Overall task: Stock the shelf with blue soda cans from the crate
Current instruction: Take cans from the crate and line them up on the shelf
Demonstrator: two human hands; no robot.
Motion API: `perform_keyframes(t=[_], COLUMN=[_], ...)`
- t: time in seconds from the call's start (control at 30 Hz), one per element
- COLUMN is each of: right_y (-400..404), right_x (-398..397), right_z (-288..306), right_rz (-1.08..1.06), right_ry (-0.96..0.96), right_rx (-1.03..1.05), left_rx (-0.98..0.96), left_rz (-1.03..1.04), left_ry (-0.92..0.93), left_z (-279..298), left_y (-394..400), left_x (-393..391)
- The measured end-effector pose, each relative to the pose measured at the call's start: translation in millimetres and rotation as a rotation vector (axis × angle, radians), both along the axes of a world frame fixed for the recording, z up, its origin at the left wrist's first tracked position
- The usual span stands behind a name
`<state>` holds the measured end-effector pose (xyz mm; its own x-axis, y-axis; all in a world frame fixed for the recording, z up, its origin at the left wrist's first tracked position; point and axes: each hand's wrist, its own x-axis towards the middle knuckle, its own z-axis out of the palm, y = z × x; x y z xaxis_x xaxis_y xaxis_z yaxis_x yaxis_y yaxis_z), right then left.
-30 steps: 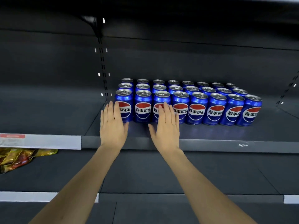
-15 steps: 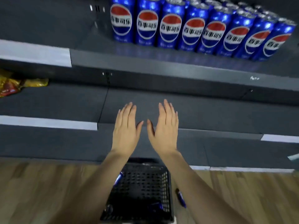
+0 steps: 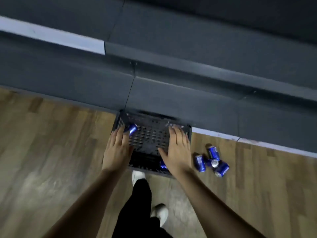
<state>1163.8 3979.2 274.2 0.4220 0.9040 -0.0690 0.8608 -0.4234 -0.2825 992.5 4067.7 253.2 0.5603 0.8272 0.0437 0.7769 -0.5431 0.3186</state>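
A black perforated crate (image 3: 149,138) stands on the wooden floor against the base of the dark shelf unit (image 3: 188,93). One blue soda can (image 3: 132,129) lies inside at its far left, another blue can (image 3: 163,165) shows at its near edge. My left hand (image 3: 117,150) hovers flat over the crate's left side, fingers apart and empty. My right hand (image 3: 176,150) hovers over its right side, also empty. Three more blue cans (image 3: 212,159) lie loose on the floor right of the crate. The frame is blurred.
My legs in black trousers (image 3: 139,203) and white shoes (image 3: 137,175) stand just behind the crate. Wooden floor (image 3: 51,160) spreads to the left and right. Dark lower shelf boards (image 3: 205,48) with white price strips run across the top.
The view has swung down from the stocked can shelf to the floor. Both hands dropped from the shelf front to just above the crate and spread apart.
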Motion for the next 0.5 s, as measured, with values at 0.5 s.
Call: perform_keyframes(t=[0.5], right_y=[-20.9], right_x=[-23.3], right_z=[-206.0], right_rz=[0.227], right_ry=[0.099], right_rx=[-0.363], left_rx=[-0.310], left_rz=[0.041], left_ry=[0.403], left_z=[-196.6], left_y=[-21.6], left_x=[-20.2])
